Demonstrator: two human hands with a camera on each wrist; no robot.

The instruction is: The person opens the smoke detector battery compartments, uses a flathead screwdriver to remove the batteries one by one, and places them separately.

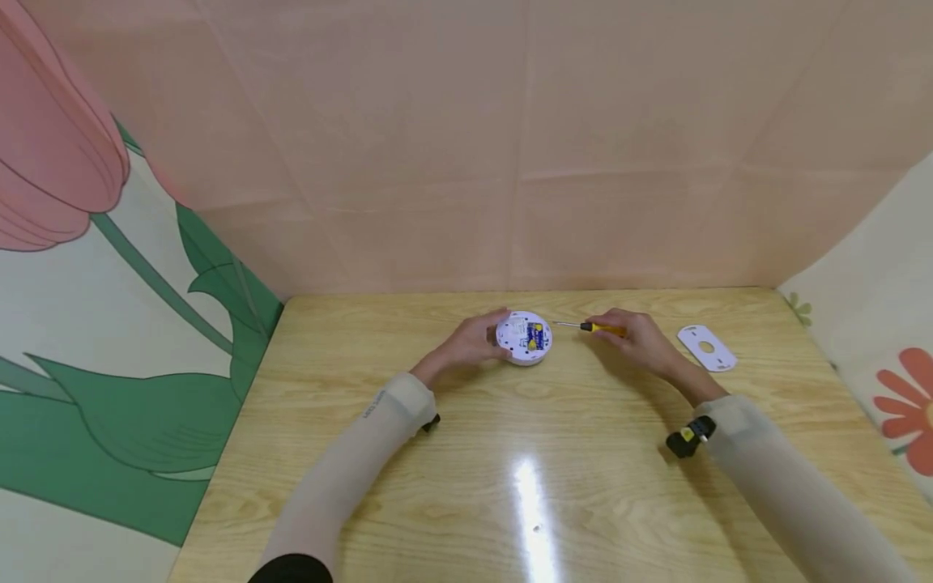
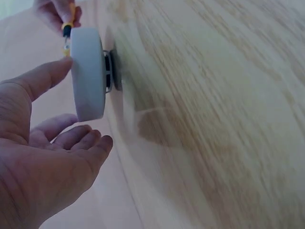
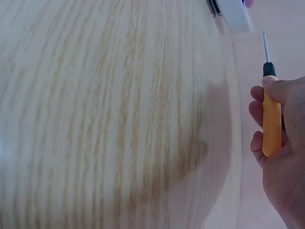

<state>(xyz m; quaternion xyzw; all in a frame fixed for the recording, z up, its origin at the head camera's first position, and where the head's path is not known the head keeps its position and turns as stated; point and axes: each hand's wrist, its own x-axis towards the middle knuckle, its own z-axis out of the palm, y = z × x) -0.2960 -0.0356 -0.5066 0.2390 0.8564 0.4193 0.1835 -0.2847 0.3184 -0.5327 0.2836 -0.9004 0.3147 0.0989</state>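
A round white smoke detector [image 1: 524, 338] shows its back in the head view, with a blue and yellow patch on it. My left hand [image 1: 472, 340] holds it by its left rim. The left wrist view shows the thumb of that left hand [image 2: 52, 152] at one edge of the smoke detector [image 2: 88, 76] and a finger at the lower rim; a smaller slotted part faces the table. In my right hand [image 1: 640, 340] is a yellow-handled screwdriver [image 1: 605, 328], its shaft pointing left, tip apart from the detector. The right wrist view shows fingers wrapped around the screwdriver [image 3: 272, 119].
A white plate [image 1: 717, 356] with rounded ends and a round central hole lies on the wooden table [image 1: 583, 502], right of my right hand. A peach sheet [image 1: 408, 162] hangs behind the table's far edge. Printed flower panels [image 1: 146, 421] flank it.
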